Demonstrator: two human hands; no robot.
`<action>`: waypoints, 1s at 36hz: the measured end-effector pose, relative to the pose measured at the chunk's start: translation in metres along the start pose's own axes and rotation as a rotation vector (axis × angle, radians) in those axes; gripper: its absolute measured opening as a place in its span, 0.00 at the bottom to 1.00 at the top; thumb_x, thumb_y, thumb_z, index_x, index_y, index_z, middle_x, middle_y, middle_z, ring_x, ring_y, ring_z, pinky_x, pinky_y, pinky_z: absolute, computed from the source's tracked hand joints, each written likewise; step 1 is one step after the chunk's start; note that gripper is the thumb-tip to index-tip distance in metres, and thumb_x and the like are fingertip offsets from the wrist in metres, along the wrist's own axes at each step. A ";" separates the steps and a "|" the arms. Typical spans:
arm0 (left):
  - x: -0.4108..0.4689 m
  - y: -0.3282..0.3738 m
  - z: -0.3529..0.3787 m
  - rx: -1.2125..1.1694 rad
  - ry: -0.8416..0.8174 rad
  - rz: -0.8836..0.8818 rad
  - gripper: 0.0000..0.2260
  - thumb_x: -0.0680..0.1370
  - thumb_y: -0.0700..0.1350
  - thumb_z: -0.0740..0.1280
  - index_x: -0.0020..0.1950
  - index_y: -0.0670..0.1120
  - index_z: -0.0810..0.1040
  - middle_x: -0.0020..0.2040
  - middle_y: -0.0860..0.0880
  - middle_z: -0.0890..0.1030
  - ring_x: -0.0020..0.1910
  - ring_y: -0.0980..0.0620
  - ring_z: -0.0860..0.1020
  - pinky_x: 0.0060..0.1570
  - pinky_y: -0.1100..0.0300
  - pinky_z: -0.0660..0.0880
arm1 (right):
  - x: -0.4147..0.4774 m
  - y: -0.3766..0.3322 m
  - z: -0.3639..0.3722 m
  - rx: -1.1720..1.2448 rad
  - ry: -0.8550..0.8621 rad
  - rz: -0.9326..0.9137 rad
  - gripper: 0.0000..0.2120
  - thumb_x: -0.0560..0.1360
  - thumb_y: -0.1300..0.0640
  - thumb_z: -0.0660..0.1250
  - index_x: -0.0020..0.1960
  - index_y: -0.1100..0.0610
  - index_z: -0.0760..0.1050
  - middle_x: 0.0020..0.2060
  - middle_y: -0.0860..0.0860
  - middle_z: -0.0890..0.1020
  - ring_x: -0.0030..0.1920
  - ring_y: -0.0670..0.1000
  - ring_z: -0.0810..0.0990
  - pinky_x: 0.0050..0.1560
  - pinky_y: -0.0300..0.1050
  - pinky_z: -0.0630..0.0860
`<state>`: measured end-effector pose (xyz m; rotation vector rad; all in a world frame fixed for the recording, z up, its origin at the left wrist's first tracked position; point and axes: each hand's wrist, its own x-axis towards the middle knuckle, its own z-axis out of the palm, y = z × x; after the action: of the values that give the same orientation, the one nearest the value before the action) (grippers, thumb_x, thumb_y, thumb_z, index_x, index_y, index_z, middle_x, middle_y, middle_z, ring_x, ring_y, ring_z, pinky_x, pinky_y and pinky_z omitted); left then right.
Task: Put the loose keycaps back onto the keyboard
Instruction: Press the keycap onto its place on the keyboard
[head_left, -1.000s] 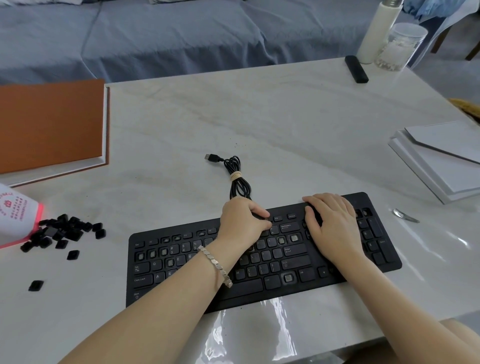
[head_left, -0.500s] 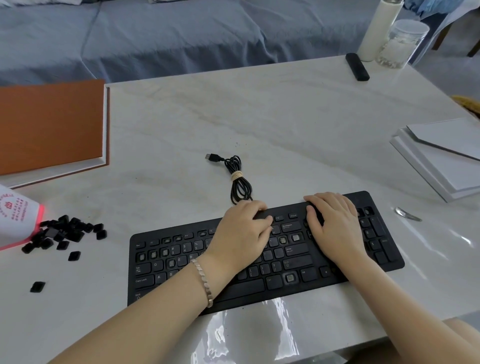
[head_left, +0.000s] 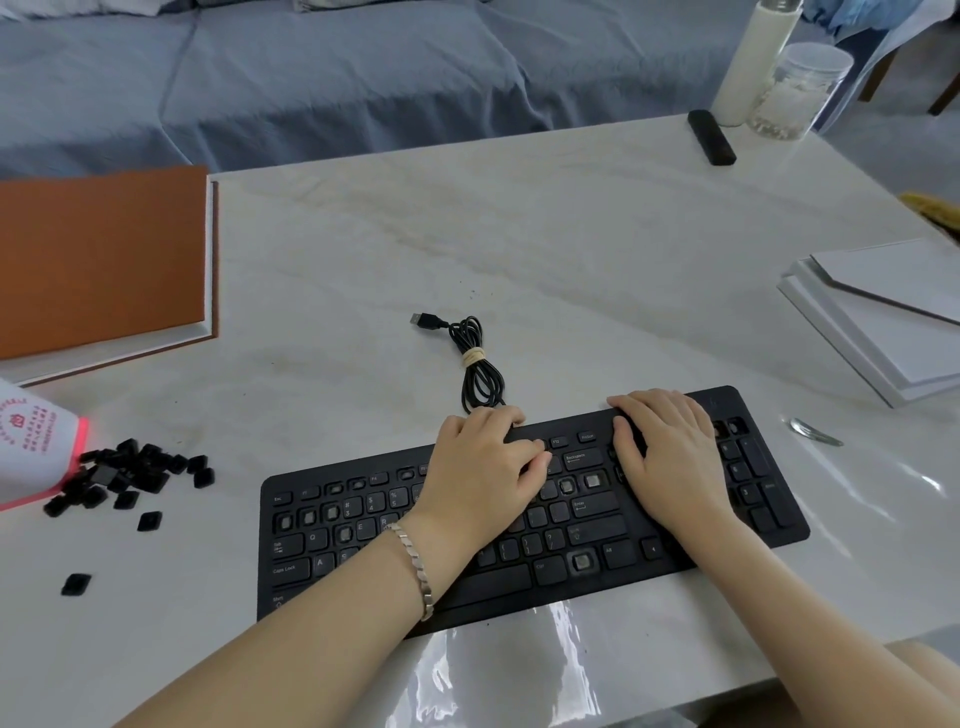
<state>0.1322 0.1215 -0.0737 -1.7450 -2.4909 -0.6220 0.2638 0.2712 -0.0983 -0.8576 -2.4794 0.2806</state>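
Observation:
The black keyboard (head_left: 363, 525) lies near the table's front edge, with several bare key sockets showing. My left hand (head_left: 483, 467) lies over the middle of the upper rows, its fingertips pressing down near the function row; whatever is under them is hidden. My right hand (head_left: 670, 457) rests flat on the keyboard's right part, its fingers reaching the top edge. A pile of loose black keycaps (head_left: 130, 473) sits on the table to the left. Two stray keycaps lie apart from it, one (head_left: 149, 519) close to the pile and one (head_left: 76, 583) nearer the front.
The keyboard's bundled USB cable (head_left: 470, 358) lies just behind it. A white bag with red print (head_left: 31, 441) and an orange book (head_left: 98, 260) are at the left. White boxes (head_left: 883, 317) and a small metal tool (head_left: 813, 431) are at the right. A remote (head_left: 711, 137), bottle (head_left: 753, 62) and jar (head_left: 795, 93) stand far right.
My left hand has flattened and its fingertips have slid a little right along the top rows. My right hand has stayed in place.

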 end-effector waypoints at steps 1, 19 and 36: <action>0.001 0.003 0.000 0.015 -0.007 0.004 0.16 0.74 0.51 0.58 0.37 0.51 0.84 0.44 0.51 0.81 0.42 0.49 0.80 0.40 0.58 0.70 | 0.000 0.000 0.000 0.000 0.001 0.003 0.18 0.75 0.52 0.55 0.52 0.58 0.80 0.47 0.52 0.81 0.52 0.50 0.71 0.63 0.47 0.61; -0.090 -0.055 -0.062 -0.171 0.036 -0.253 0.17 0.76 0.47 0.59 0.59 0.43 0.80 0.56 0.49 0.81 0.55 0.52 0.77 0.56 0.55 0.74 | -0.002 -0.121 -0.011 0.252 -0.344 -0.202 0.11 0.72 0.56 0.63 0.50 0.56 0.82 0.48 0.50 0.82 0.51 0.53 0.79 0.57 0.46 0.69; -0.215 -0.176 -0.129 -0.036 0.056 -0.948 0.06 0.77 0.38 0.64 0.48 0.44 0.80 0.47 0.52 0.73 0.52 0.47 0.72 0.45 0.61 0.64 | -0.015 -0.270 0.037 0.322 -0.500 -0.420 0.08 0.66 0.62 0.65 0.40 0.56 0.83 0.37 0.48 0.83 0.40 0.54 0.80 0.41 0.51 0.79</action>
<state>0.0258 -0.1654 -0.0626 -0.4213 -3.1624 -0.7059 0.1139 0.0493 -0.0432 -0.1289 -2.8693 0.7933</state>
